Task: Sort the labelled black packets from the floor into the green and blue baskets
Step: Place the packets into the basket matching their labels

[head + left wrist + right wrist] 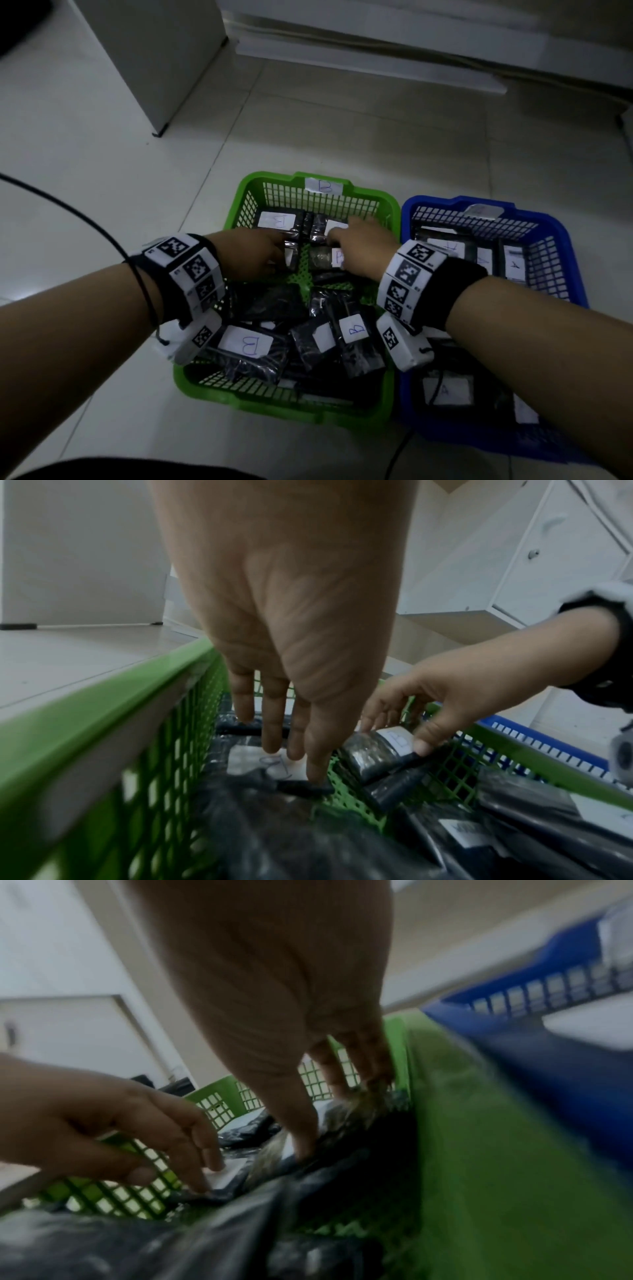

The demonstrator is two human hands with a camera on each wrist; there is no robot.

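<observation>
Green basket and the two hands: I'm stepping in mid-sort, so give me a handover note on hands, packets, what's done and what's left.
Left hand: fingers straight, tips resting on a flat black plastic packet with a white B label in the green plastic mesh basket.
Right hand: pinches a tilted black packet with a white label in the same basket.
Done: B packets fill the green basket; A packets lie in the blue plastic mesh basket.
Left: set both packets flat. No packets show on the floor in these views.
</observation>
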